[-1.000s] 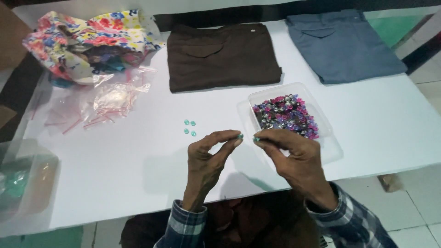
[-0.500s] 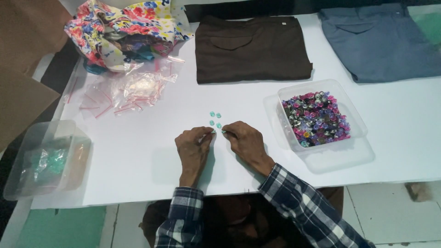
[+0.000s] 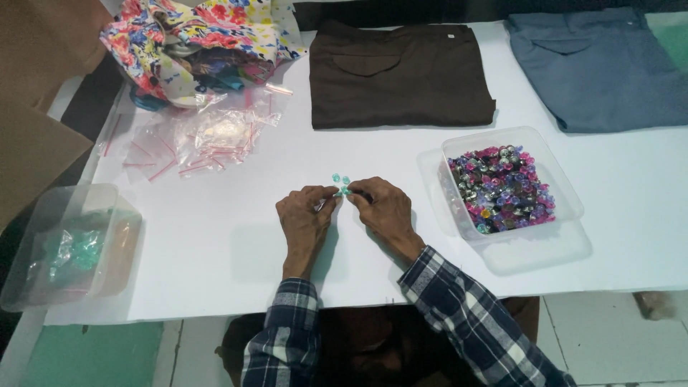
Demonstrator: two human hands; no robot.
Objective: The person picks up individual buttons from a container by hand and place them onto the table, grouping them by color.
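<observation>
Both hands rest on the white table, left hand and right hand pinching small teal beads together at their fingertips. Just right of the right hand sits a clear tub of mixed colourful beads. Further out beyond the hands lie folded brown trousers.
</observation>
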